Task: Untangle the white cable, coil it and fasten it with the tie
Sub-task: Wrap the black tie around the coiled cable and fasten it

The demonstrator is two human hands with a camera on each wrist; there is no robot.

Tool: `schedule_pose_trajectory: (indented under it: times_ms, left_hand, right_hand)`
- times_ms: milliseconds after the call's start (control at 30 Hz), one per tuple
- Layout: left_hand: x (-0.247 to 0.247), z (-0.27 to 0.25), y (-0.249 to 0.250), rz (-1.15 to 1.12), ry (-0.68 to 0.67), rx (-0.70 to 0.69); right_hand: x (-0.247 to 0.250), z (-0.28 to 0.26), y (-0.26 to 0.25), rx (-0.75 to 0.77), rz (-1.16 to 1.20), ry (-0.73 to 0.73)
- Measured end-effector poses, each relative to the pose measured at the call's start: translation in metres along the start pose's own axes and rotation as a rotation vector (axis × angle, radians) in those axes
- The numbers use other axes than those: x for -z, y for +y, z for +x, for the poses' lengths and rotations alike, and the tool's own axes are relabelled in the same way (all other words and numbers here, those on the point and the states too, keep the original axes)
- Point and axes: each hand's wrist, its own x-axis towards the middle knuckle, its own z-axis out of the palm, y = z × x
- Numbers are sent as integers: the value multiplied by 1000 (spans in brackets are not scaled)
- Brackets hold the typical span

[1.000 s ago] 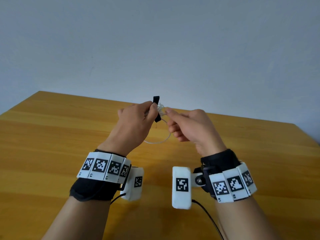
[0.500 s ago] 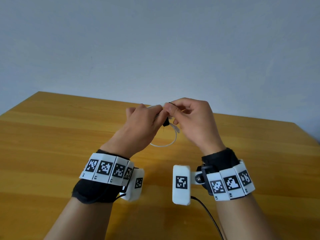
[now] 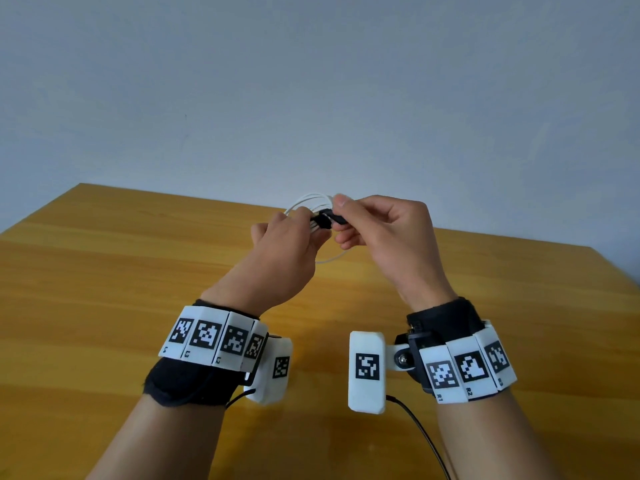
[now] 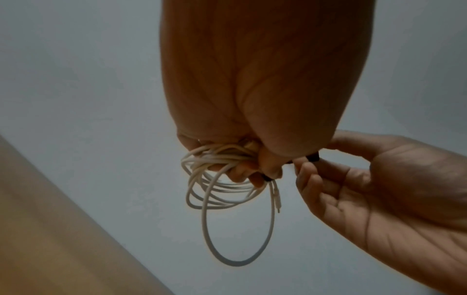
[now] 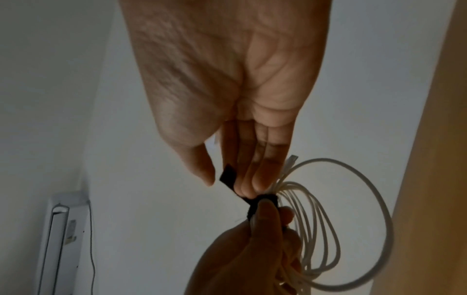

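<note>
The white cable (image 3: 306,201) is gathered in several loops, which my left hand (image 3: 311,220) grips in a bunch above the table. A black tie (image 3: 325,220) wraps round the bunch right at the left fingertips. My right hand (image 3: 341,216) pinches the tie's free end between thumb and fingers, close beside the left hand. In the left wrist view the cable (image 4: 202,199) hangs below the left hand (image 4: 252,169), one loop larger than the rest. In the right wrist view the tie (image 5: 262,201) bands the cable (image 5: 389,219) and its loose end lies along the right fingers (image 5: 252,175).
The wooden table (image 3: 104,289) lies under both hands, its far edge against a plain pale wall. A thin black wire (image 3: 422,438) trails from the right wrist camera. A white appliance (image 5: 60,239) stands by the wall in the right wrist view.
The tie stood upright by the left thumb. My right hand came over the top, took its end and drew it round the bunch. The loops have turned upward.
</note>
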Motion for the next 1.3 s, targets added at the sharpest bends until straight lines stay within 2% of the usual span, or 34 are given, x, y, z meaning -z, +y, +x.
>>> schedule_pose_trajectory:
  times_ms: [100,200,333,467,600,733,1033,1300]
  left_hand:
    - [1,2,2,18,67,-10]
    - [2,3,1,54,170,-49]
    - [1,3,1,122,229,-129]
    - [3,2,5,145,241,-182]
    - [11,-3,9,127,274,-201]
    - [15,-5,18,-135,190,-123]
    - [21,1,11,-530,394,54]
    - [27,-2,14,-774,400,116]
  right_hand:
    - [-1,0,1,-39,63,-14]
    - [0,1,3,-186,153,-61]
    - [4,2,5,-323,194,-154]
    - [4,2,6,-359,217,-196]
    - [2,3,9,-318,251,-148]
    - [-1,4,13,-256,228,-99]
    - [-3,3,21,-171,214,-103]
    - [-2,4,25,-114,129,-119]
